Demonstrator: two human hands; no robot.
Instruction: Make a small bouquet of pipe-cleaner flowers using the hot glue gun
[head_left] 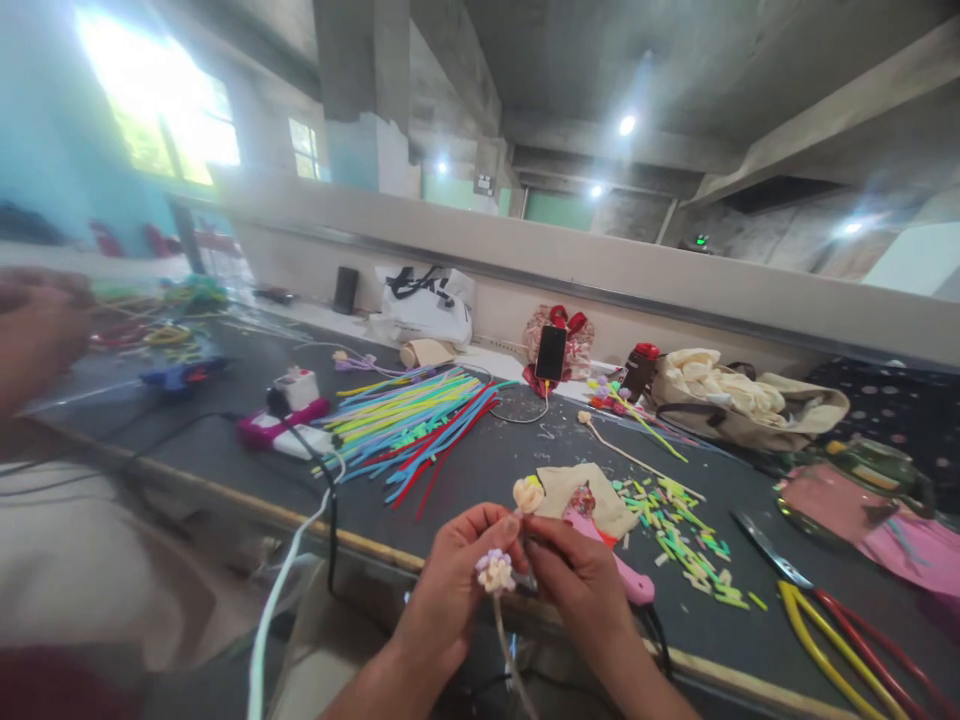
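At the table's front edge, my left hand (461, 560) and my right hand (581, 575) meet, with thumbs and fingers closed round a fuzzy pipe-cleaner flower. Its cream blossom (528, 494) pokes up above my fingertips. A second blossom (495, 570), cream with lilac, sits against my left fingers, and its pale stem (508, 650) hangs down between my wrists. My fingers hide where the stems meet. Just behind my right hand lies a pink glue gun (634, 582), its front end over a beige cloth or paper (611, 485).
Cut pipe-cleaner pieces (694, 550) and long-bladed shears (795, 575) lie to the right. Coloured pipe cleaners (412, 425) spread mid-table, near a power strip (289, 430) with trailing cables. A phone (551, 352) stands at the back. Another person's hand (37, 335) is at far left.
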